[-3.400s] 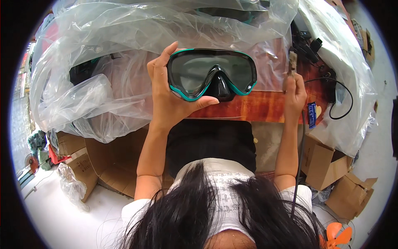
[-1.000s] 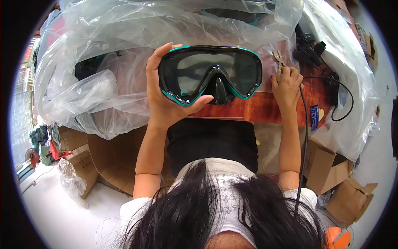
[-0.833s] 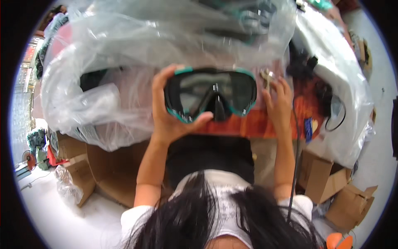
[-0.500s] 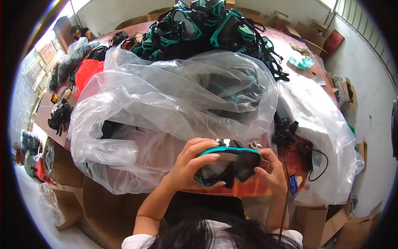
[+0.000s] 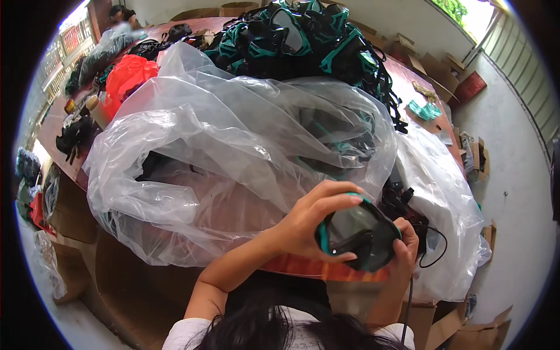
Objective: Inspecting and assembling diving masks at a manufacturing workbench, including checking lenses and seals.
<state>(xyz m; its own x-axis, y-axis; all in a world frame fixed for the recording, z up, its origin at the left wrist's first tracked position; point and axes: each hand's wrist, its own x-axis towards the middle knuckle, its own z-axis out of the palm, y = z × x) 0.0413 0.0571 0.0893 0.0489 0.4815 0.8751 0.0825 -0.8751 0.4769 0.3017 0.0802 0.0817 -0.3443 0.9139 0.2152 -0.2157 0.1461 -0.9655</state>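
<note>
1. The left hand (image 5: 306, 224) has its grip closed over the near-left end of a black diving mask with a teal rim and a clear lens (image 5: 359, 233): fingers curl over the top edge and the thumb lies under the frame, which seems to keep the lens tilted up toward the person.
2. The right hand (image 5: 403, 251) closes on the mask's right end from below, so both grips share the load and the mask hangs just above the near edge of the reddish-brown wooden surface (image 5: 303, 267).
3. Just beyond the mask lies a big crumpled sheet of clear plastic film (image 5: 233, 151), heaped loosely over more dark masks, probably as a bag or cover.
4. To the right, a black cable and dark fittings (image 5: 417, 219) rest beside a second clear plastic heap (image 5: 449, 198).
5. At the far end a tall pile of black-and-teal masks (image 5: 297, 41) fills the surface; a red plastic bag (image 5: 129, 73) sits far left.
6. Brown cardboard boxes (image 5: 461, 326) stand on the floor, near right.
</note>
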